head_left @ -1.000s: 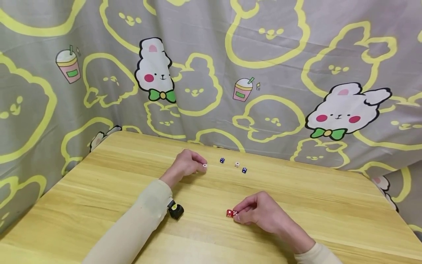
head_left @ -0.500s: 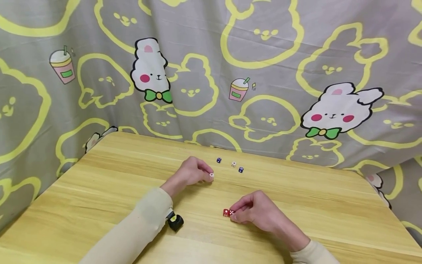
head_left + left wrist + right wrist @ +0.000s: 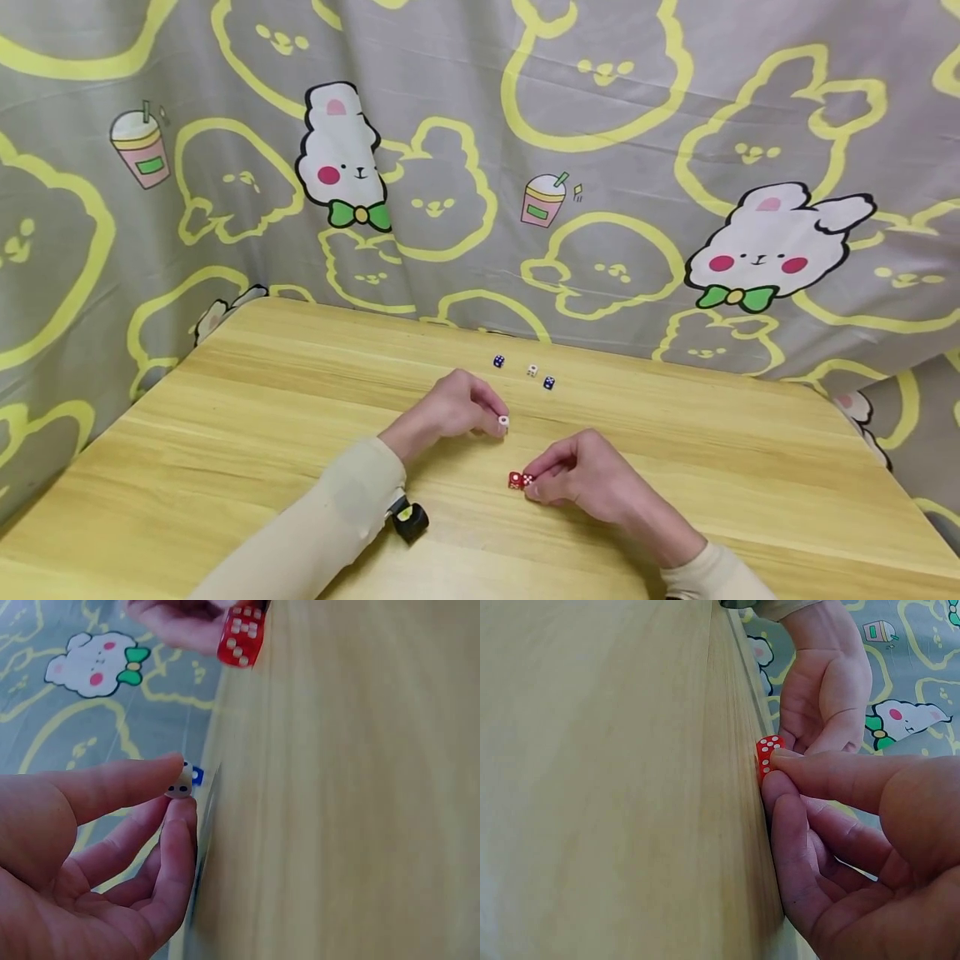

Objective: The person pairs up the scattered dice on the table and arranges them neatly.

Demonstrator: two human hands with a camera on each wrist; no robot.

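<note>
In the head view my left hand (image 3: 457,407) pinches a white die (image 3: 503,422) between thumb and fingertips, close over the table. The left wrist view shows the same white die (image 3: 180,784) with dark pips at the thumb tip. Nearer to me, my right hand (image 3: 596,482) pinches a red die (image 3: 528,481) with white pips. A second red die (image 3: 514,480) stands right beside it, on its left. From the right wrist, red (image 3: 768,754) shows at the thumb and index fingertips, low at the tabletop. The left hand is a short way beyond the red pair.
Toward the table's far edge lie a blue die (image 3: 498,361), a white die (image 3: 532,370) and another blue die (image 3: 550,382). A printed grey curtain (image 3: 450,75) hangs behind the wooden table (image 3: 225,417). A black wrist camera (image 3: 410,522) sits under the left forearm.
My left hand has carried the white die to the right and nearer to me, toward the red dice. The right hand stays with the red dice; the head view has shifted slightly.
</note>
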